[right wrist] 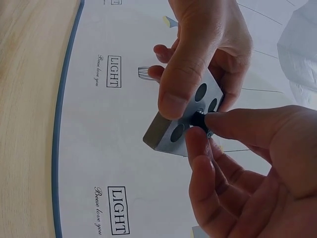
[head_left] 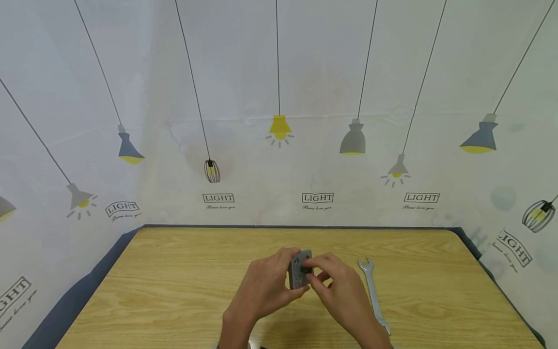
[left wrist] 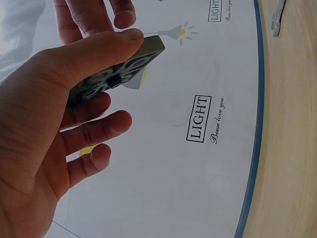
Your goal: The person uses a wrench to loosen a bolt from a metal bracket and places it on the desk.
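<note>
Over a table (head_left: 165,286), the left hand (head_left: 267,281) grips a gray block (head_left: 296,274) (likely stiff, weighty, best held by its edges) while the right hand (head_left: 343,289) pinches a dark peg (right wrist: 198,119) at its face.

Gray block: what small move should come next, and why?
Probably a slight twist of the dark piece by the right hand, which pinches it where it stands out from the holed face of the gray block, while the left hand grips the block.
</note>
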Demonstrator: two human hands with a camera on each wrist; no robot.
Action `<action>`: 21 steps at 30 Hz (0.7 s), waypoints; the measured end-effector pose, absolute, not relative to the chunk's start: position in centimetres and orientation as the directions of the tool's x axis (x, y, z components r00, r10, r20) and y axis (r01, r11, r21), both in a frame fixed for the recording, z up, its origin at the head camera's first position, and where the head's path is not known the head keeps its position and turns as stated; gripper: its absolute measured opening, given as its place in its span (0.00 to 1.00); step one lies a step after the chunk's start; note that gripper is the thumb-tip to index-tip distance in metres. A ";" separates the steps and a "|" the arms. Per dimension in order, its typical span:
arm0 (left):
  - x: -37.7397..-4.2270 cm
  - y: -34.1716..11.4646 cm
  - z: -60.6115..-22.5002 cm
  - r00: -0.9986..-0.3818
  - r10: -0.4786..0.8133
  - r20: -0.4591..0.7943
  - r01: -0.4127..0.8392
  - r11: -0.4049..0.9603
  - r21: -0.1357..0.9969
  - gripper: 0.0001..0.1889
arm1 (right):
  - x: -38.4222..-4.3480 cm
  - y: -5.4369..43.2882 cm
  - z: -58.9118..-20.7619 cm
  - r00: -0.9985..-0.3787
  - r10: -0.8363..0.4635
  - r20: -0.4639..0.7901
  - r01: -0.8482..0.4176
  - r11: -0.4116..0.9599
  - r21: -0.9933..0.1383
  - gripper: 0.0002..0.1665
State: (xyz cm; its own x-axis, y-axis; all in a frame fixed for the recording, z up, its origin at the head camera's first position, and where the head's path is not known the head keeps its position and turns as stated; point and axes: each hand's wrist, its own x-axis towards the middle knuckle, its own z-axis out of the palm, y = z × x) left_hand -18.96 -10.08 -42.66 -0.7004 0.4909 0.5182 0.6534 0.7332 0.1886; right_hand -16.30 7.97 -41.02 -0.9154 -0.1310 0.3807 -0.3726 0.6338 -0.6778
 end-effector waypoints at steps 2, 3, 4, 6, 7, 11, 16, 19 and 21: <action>-19.0 -10.1 -42.7 -0.699 0.491 0.520 0.655 0.731 0.191 0.34 | -16.3 8.0 -41.0 -0.914 -0.134 0.384 -0.377 0.634 -0.676 0.17; -19.0 -10.1 -42.7 -0.699 0.491 0.520 0.656 0.730 0.192 0.34 | -16.3 8.0 -41.0 -0.913 -0.134 0.386 -0.378 0.634 -0.674 0.17; -19.0 -10.1 -42.7 -0.698 0.491 0.521 0.657 0.729 0.192 0.34 | -16.3 7.9 -41.0 -0.911 -0.135 0.389 -0.381 0.636 -0.671 0.17; -19.0 -10.1 -42.7 -0.698 0.491 0.522 0.657 0.729 0.193 0.35 | -16.3 7.9 -41.1 -0.908 -0.137 0.395 -0.386 0.638 -0.667 0.18; -18.9 -10.1 -42.7 -0.698 0.490 0.522 0.656 0.730 0.192 0.35 | -16.3 7.9 -41.1 -0.907 -0.137 0.399 -0.389 0.638 -0.665 0.18; -18.9 -10.1 -42.7 -0.698 0.489 0.523 0.654 0.732 0.188 0.35 | -16.3 8.0 -41.1 -0.902 -0.141 0.407 -0.398 0.636 -0.661 0.18; -18.9 -10.1 -42.7 -0.695 0.489 0.527 0.656 0.731 0.187 0.35 | -16.3 8.0 -41.1 -0.901 -0.142 0.410 -0.401 0.637 -0.659 0.19; -18.9 -10.1 -42.7 -0.696 0.487 0.527 0.654 0.734 0.185 0.34 | -16.3 7.9 -41.1 -0.895 -0.149 0.420 -0.409 0.647 -0.643 0.19; -19.0 -10.1 -42.7 -0.700 0.484 0.524 0.650 0.736 0.188 0.34 | -16.3 7.9 -41.2 -0.891 -0.153 0.427 -0.415 0.656 -0.631 0.18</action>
